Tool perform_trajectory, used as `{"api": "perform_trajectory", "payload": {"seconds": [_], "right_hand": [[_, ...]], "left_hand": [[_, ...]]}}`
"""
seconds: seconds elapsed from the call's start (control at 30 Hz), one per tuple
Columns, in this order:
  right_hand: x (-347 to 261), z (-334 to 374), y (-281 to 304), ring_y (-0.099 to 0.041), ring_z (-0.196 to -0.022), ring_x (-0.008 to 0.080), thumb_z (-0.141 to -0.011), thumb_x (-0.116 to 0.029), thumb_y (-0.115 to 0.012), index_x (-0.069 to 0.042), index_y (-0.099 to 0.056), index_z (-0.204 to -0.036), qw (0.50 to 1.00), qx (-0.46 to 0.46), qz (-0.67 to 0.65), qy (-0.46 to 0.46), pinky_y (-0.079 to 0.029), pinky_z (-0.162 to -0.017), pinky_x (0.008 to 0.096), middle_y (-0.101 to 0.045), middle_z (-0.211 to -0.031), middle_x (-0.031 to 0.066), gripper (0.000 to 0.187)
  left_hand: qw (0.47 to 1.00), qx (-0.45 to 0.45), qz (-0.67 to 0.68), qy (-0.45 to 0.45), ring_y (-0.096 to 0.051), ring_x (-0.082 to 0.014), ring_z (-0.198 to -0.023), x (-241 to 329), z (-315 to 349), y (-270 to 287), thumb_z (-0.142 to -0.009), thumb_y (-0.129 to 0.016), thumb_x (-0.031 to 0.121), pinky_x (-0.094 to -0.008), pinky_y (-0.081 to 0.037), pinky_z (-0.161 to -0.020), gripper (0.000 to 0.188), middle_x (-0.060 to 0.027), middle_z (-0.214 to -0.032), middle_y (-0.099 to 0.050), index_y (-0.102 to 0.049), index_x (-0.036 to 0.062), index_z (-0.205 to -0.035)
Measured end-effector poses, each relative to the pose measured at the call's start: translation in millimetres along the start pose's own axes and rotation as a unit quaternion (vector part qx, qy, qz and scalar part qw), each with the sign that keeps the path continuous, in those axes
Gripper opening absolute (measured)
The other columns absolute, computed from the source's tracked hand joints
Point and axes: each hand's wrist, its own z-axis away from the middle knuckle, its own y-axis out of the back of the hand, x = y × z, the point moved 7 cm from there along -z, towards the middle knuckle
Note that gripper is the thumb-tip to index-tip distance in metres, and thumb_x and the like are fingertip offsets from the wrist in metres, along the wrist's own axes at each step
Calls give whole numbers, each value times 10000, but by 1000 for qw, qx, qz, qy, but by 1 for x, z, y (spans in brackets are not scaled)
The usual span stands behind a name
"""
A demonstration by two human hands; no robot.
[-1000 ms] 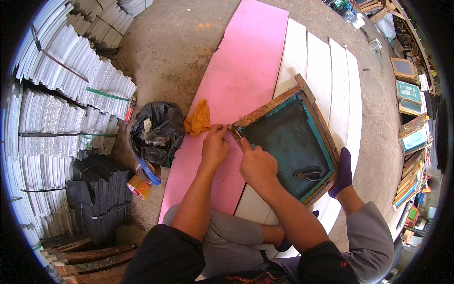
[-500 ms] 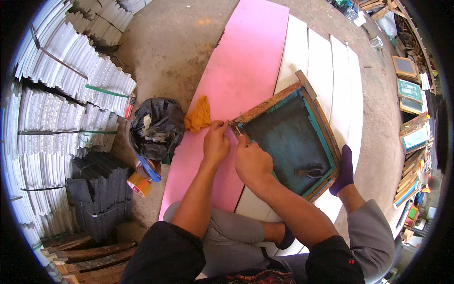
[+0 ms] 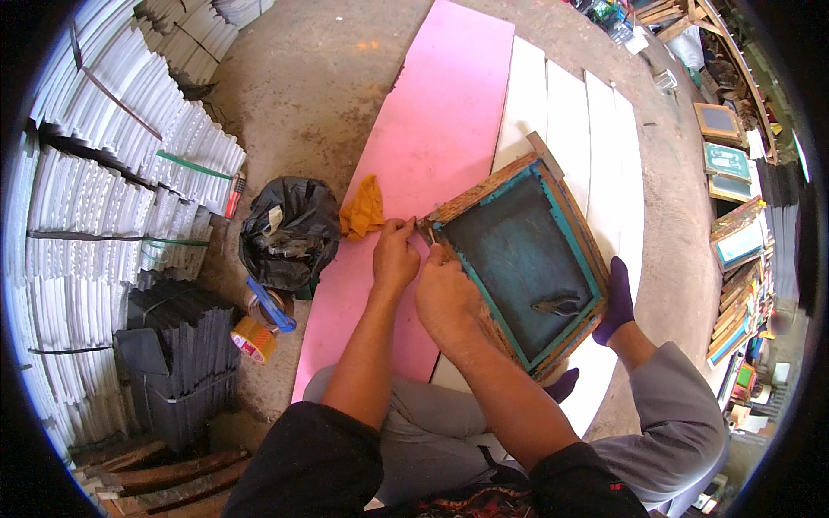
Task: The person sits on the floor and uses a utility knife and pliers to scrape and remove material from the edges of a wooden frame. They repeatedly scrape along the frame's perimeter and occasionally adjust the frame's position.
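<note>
A wooden screen-printing frame [image 3: 489, 183] with dark mesh and teal edging lies tilted before me. At its near-left corner my left hand [image 3: 396, 259] is closed in a pinch; whatever is between the fingertips is too small to make out. My right hand [image 3: 449, 298] is closed beside the same corner, over the frame's near side, thumb pointing forward. A thin, light-coloured tip shows above that thumb, but its kind is unclear. Resting on the mesh is a dark hand tool [image 3: 557, 305], perhaps pliers. My socked foot [image 3: 616, 302] is against the frame's right side.
Pink board [image 3: 432, 112] and white panels [image 3: 566, 112] lie under the frame. To the left are an orange cloth [image 3: 363, 207], a black plastic bag [image 3: 289, 229], tape rolls [image 3: 253, 338] and stacked white sheets [image 3: 82, 198]. More frames [image 3: 721, 125] line the right side.
My right hand has shifted slightly left and back from the corner. The frame has swung a little, and the whole view has drifted. My left hand keeps its pinch at the corner.
</note>
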Motion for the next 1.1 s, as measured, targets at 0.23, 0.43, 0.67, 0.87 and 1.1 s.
{"api": "perform_trajectory", "payload": {"seconds": [0.23, 0.43, 0.67, 0.87, 1.1], "right_hand": [[-1, 3, -6, -734, -947, 438, -1009, -138, -461, 4, -442, -1492, 1000, 28, 8, -8, -598, -811, 528, -669, -1120, 309, 504], [-1, 4, -11, -733, -943, 441, -1006, -139, -463, -10, -454, -1491, 999, 36, 23, 4, -594, -808, 535, -674, -1100, 306, 503], [-1, -2, -13, -741, -881, 447, -1007, -130, -466, 15, -509, -1401, 996, 80, 29, 20, -604, -744, 531, -692, -1036, 308, 422], [-6, 6, -12, -743, -863, 452, -1003, -125, -470, 22, -570, -1293, 996, 85, 27, -11, -602, -747, 547, -723, -957, 272, 341], [7, -1, 10, -738, -924, 458, -966, -103, -493, 6, -574, -1327, 997, 47, -32, 43, -595, -801, 549, -726, -995, 281, 386]], "left_hand": [[1000, 9, -16, 8, -653, -345, -1115, 2, 1, 1, -852, -536, -21, -413, -536, -937, 502, -149, -1212, -651, -696, 69, -1318], [1000, 14, -25, -2, -651, -351, -1113, 5, 0, 3, -856, -535, -21, -417, -536, -937, 486, -157, -1198, -651, -699, 62, -1306], [1000, 3, -22, -11, -651, -350, -1123, 5, 1, 4, -859, -536, -18, -419, -535, -949, 457, -151, -1219, -656, -707, 40, -1278], [999, -1, -28, -38, -650, -350, -1140, -1, -2, 4, -856, -534, -20, -409, -527, -973, 442, -148, -1228, -670, -717, 31, -1256], [999, -7, -24, -32, -647, -343, -1163, -6, -6, 2, -852, -545, -22, -388, -518, -989, 443, -154, -1257, -670, -711, 20, -1261]]}}
